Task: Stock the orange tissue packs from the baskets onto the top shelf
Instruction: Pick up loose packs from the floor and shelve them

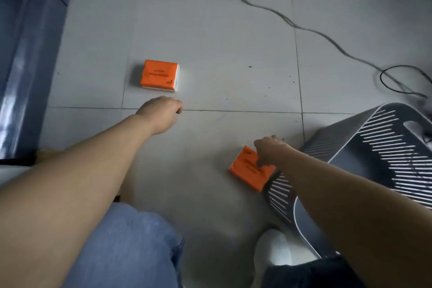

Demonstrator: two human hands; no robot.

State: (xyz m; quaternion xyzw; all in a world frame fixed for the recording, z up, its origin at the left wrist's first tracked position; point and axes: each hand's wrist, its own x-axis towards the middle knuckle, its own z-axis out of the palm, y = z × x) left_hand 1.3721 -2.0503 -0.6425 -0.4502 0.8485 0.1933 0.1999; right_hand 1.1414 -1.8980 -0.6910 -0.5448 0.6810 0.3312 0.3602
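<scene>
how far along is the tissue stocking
Nothing shows as stocked: no shelf is in view. In hand: the right hand grips the near pack beside the basket. Still to do: the far pack lies on the floor, the left hand short of it.

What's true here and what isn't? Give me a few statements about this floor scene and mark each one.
1. Two orange packs, the far pack and the near pack, sit outside the basket. True.
2. The left hand grips the far pack. False: it is short of the pack and touches nothing.
3. The right hand has fingers on the near pack. True.
4. The basket stands upright. False: it lies tipped on its side.
</scene>
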